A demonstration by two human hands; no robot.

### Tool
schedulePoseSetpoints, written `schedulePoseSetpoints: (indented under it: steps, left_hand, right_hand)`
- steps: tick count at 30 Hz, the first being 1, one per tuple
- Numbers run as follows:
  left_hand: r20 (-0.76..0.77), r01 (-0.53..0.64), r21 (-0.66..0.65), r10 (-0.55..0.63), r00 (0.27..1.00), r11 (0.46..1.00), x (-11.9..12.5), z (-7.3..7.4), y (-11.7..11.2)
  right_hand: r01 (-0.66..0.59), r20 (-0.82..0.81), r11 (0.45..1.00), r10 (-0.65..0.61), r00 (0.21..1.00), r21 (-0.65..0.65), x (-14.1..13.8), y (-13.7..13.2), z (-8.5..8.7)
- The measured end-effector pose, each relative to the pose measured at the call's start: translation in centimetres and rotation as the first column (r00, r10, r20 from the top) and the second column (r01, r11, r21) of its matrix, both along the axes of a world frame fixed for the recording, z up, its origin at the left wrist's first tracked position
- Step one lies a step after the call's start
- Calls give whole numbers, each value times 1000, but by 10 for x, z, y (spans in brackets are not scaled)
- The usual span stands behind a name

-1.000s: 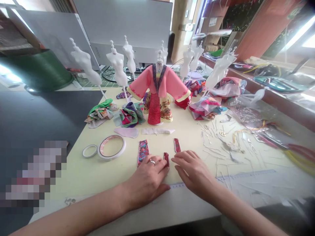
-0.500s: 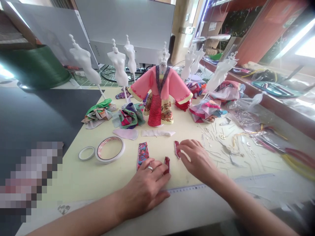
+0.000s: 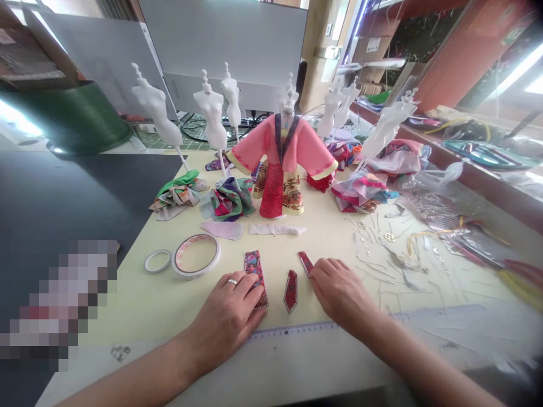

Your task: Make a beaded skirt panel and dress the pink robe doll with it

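Head view: pointed strip (image 3: pixel 291 293) now uncovered on our bench (image 3: pixel 169 311).
Our left hand (image 3: pixel 229 305), grip loosely open, has shifted onto the wide strip (image 3: pixel 251 262); our right hand (image 3: pixel 340 287) meets the now-slanted narrow strip (image 3: pixel 305 263), whether pinching we cannot tell.

It's a busy, pale yellow worktop (image 3: pixel 153 308): crumpled fabric bundles (image 3: pixel 231 199) at the back, two tape rolls (image 3: pixel 193 275) left, three patterned strips (image 3: pixel 291 291) beyond the ruler (image 3: pixel 286 332), thin chains (image 3: pixel 357 246) scattered right!

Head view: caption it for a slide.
Left hand on a patterned strip, right hand at a red strip, pointed red piece between, pink-robed mannequin behind.
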State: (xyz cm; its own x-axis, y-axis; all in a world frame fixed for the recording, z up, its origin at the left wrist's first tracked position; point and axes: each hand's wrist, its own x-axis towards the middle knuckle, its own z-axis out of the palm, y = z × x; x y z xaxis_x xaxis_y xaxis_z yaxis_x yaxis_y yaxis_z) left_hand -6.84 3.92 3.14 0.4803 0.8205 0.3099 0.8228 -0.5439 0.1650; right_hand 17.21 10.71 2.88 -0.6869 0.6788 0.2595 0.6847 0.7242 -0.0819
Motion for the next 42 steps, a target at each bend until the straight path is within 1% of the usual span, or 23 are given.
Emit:
schedulePoseSetpoints:
  steps: [6, 11, 15, 19, 22, 25, 29, 32, 35, 37, 39, 42]
  left_hand:
    - [37, 54, -21, -54, 998, 998, 4, 0, -12]
    - [98, 93, -75, -85, 991, 993, 3, 2, -18]
    - [175, 92, -87, -76, 982, 992, 2, 6, -17]
    - [196, 36, -94, -17, 980, 995, -2, 7, -11]
    - [202, 25, -100, -5, 979, 995, -5, 5, -8]
    - [198, 30, -104, -9, 980, 994, -7, 1, -8]
    - [182, 46, -78, -31, 983, 996, -11, -3, -13]
    - [186, 70, -66, -57, 981, 995, -12, -2, -14]
    - [204, 81, -54, -68, 977, 995, -7, 2, -11]
    - [192, 116, -62, -102, 976, 991, 2, 6, -7]
    - [149, 168, -78, -155, 977, 983, 13, 7, -2]
    - [60, 211, -84, -207, 977, 974, 29, 2, 7]
  right_hand:
    - [5, -36, 996, -8, 999, -85, 0, -27, 7]
    - [3, -103, 992, -16, 995, -125, -2, -34, 9]
    - [30, -138, 988, -51, 989, -152, 0, -33, 11]
    - [35, -155, 989, -58, 986, -144, 2, -32, 12]
    - [18, -181, 990, -43, 983, -138, -2, -29, 14]
    - [26, -191, 988, -55, 980, -153, -9, -19, 20]
    - [86, -127, 968, -118, 985, -237, -17, -1, 27]
    - [112, -104, 957, -145, 984, -268, -15, 7, 28]
    - [151, -122, 954, -187, 975, -257, -9, 7, 23]
    - [163, -122, 952, -200, 972, -258, -4, 3, 18]
    - [162, -107, 951, -195, 975, -262, -1, -3, 15]
    - [143, -111, 962, -173, 979, -233, 2, -16, 14]
